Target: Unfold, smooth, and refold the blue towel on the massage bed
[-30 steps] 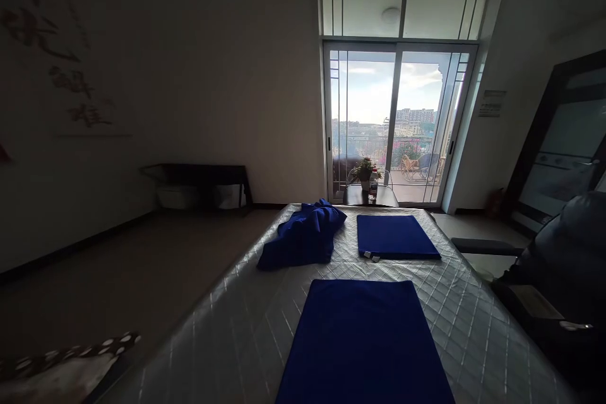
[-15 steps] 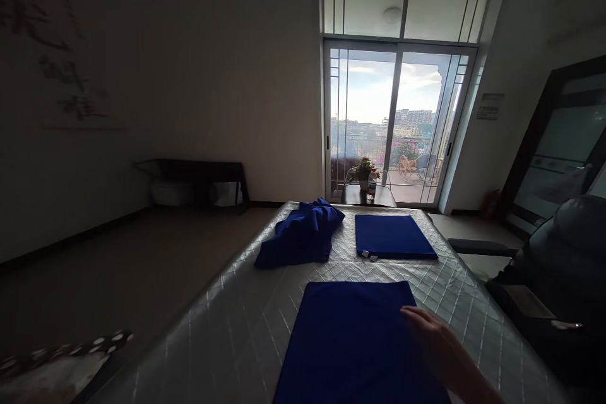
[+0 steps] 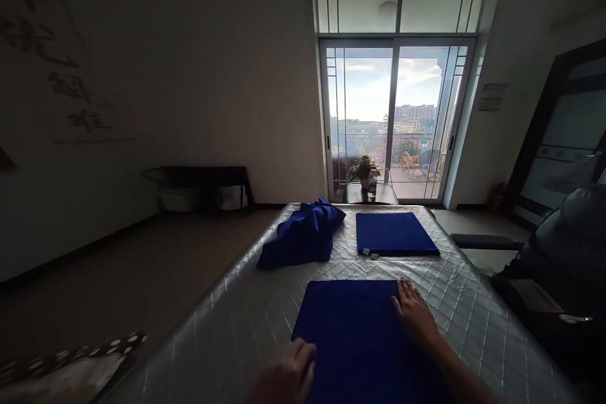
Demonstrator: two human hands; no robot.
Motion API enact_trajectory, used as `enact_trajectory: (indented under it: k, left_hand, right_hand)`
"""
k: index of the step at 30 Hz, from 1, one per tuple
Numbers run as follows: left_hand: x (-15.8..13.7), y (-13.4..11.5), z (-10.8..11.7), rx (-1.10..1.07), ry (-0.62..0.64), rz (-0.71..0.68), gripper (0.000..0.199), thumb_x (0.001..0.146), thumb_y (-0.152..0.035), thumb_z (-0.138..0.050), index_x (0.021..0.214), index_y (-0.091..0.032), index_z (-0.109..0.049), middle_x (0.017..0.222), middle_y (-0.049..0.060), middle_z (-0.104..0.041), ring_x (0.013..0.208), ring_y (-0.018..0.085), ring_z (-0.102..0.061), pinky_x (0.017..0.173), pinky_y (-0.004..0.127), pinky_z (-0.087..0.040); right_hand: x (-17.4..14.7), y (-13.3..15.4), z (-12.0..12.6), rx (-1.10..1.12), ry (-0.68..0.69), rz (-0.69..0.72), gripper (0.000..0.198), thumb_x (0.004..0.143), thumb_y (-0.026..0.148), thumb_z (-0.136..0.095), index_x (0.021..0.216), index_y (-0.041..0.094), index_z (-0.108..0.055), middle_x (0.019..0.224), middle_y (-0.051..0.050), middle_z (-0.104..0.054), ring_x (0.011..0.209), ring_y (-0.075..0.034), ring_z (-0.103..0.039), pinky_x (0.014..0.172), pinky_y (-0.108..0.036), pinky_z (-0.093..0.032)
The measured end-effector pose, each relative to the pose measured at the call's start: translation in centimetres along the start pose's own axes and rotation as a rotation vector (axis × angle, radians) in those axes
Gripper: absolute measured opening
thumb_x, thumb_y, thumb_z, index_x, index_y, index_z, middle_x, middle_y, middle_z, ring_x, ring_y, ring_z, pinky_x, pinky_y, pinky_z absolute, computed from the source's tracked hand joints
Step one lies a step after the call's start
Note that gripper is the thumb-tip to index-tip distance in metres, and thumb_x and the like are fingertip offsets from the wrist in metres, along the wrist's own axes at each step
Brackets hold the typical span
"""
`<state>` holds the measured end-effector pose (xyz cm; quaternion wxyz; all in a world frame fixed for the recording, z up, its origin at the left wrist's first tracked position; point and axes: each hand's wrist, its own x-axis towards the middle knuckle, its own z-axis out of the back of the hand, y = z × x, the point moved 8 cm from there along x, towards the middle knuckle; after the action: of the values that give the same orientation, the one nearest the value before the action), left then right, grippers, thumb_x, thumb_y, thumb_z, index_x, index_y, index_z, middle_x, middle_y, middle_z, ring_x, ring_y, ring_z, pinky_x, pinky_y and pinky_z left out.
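Observation:
A folded blue cloth (image 3: 350,334) lies flat on the silver quilted mattress cover (image 3: 227,334) in front of me. My right hand (image 3: 416,315) rests on its far right corner, open, with the fingers stretched out flat and the thumb apart. At the cloth's near left edge is my left hand (image 3: 286,372), smeared by motion. Its fingers look bent, but whether they grip the fabric cannot be made out. Farther back sit a crumpled blue cloth (image 3: 303,233) on the left and a second folded blue cloth (image 3: 396,233), with small white tags, on the right.
Past the bed's far end, a small dark table (image 3: 357,194) holds a potted plant (image 3: 364,170) and a bottle (image 3: 372,183). A black leather chair (image 3: 568,246) stands at the right. Polka-dot fabric (image 3: 95,353) shows at lower left.
My left hand has come into view at the cloth's left edge. My right hand has moved up to the far right corner and flattened there. The view has shifted slightly.

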<state>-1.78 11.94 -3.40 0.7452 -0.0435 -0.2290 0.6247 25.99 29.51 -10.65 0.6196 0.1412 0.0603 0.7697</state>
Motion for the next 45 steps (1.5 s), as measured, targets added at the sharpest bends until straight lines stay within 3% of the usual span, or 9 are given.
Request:
enact_trajectory:
  k: [3,6,10,15,24,27,31,41,45]
  left_hand:
    - [6.0,-5.4,-3.1,-0.031,0.122,-0.173,0.027,0.094,-0.017,-0.052,0.108,-0.027,-0.073,0.114,0.004,-0.076,0.107,0.022,-0.071,0.098,0.034,-0.055]
    - [10.8,-10.8,-7.3,-0.063,0.13,-0.335,0.036,0.101,-0.032,-0.049,0.131,-0.022,-0.066,0.14,0.01,-0.067,0.136,0.025,-0.056,0.117,0.041,-0.042]
    - [14.6,-13.2,-12.8,-0.071,0.131,-0.341,0.055,0.108,-0.045,-0.03,0.15,-0.017,-0.051,0.158,0.012,-0.05,0.151,0.025,-0.038,0.126,0.045,-0.029]
    - [15.3,-9.1,-14.7,0.011,0.122,-0.221,0.065,0.107,-0.055,-0.019,0.156,-0.019,-0.042,0.163,0.008,-0.042,0.154,0.024,-0.03,0.127,0.046,-0.027]
    - [13.3,5.3,-9.0,0.21,0.109,0.029,0.074,0.106,-0.059,-0.018,0.155,-0.009,-0.042,0.163,0.016,-0.039,0.154,0.029,-0.031,0.125,0.052,-0.028]
    - [12.5,8.6,-8.1,0.211,0.089,0.084,0.074,0.106,-0.059,-0.02,0.156,-0.008,-0.04,0.164,0.017,-0.036,0.154,0.027,-0.029,0.126,0.048,-0.029]
    - [12.1,9.7,-8.0,0.183,0.069,0.096,0.076,0.105,-0.061,-0.021,0.157,-0.008,-0.038,0.165,0.017,-0.035,0.154,0.027,-0.029,0.125,0.047,-0.03]
    - [12.1,8.7,-7.0,0.187,0.078,0.129,0.078,0.104,-0.06,-0.02,0.158,-0.005,-0.035,0.165,0.018,-0.035,0.154,0.028,-0.03,0.127,0.045,-0.026]
    - [12.0,8.6,-6.9,0.191,0.084,0.153,0.081,0.103,-0.061,-0.017,0.159,-0.004,-0.032,0.166,0.017,-0.034,0.155,0.028,-0.028,0.127,0.044,-0.023]
  right_hand:
    - [0.1,-0.3,-0.2,-0.01,0.014,-0.022,0.068,0.101,0.042,-0.024,0.159,0.006,-0.032,0.167,-0.014,-0.028,0.156,-0.023,-0.021,0.128,-0.042,-0.019]
    - [0.2,-0.4,-0.4,-0.06,0.006,0.002,0.067,0.1,0.037,-0.025,0.158,0.005,-0.032,0.166,-0.015,-0.03,0.156,-0.024,-0.023,0.127,-0.042,-0.021]
    - [0.0,-0.4,-0.4,-0.128,0.003,0.048,0.064,0.095,0.021,-0.028,0.157,0.009,-0.037,0.166,-0.012,-0.032,0.155,-0.022,-0.024,0.127,-0.04,-0.022]
    - [0.2,-0.6,-0.2,-0.076,0.023,-0.011,0.065,0.099,0.031,-0.025,0.158,0.004,-0.033,0.166,-0.015,-0.03,0.156,-0.023,-0.021,0.127,-0.041,-0.02]
    - [0.0,-0.5,-0.1,0.001,0.017,-0.047,0.067,0.101,0.036,-0.021,0.158,0.003,-0.03,0.168,-0.013,-0.026,0.157,-0.022,-0.019,0.129,-0.041,-0.017]
    - [0.0,-0.4,0.1,-0.022,0.01,-0.052,0.066,0.1,0.034,-0.021,0.158,0.003,-0.032,0.167,-0.012,-0.028,0.156,-0.02,-0.02,0.129,-0.038,-0.016]
    - [0.2,-0.3,0.2,-0.066,-0.015,-0.023,0.066,0.1,0.034,-0.02,0.158,0.005,-0.034,0.167,-0.013,-0.031,0.155,-0.02,-0.023,0.129,-0.035,-0.018]
    - [1.0,-1.1,-1.2,-0.131,-0.131,0.112,0.067,0.1,0.038,-0.021,0.153,0.003,-0.043,0.161,-0.02,-0.041,0.152,-0.027,-0.034,0.124,-0.047,-0.031]
    - [0.6,-0.5,0.1,-0.208,-0.232,0.154,0.064,0.1,0.038,-0.025,0.148,0.003,-0.05,0.155,-0.022,-0.049,0.149,-0.032,-0.04,0.12,-0.053,-0.036]
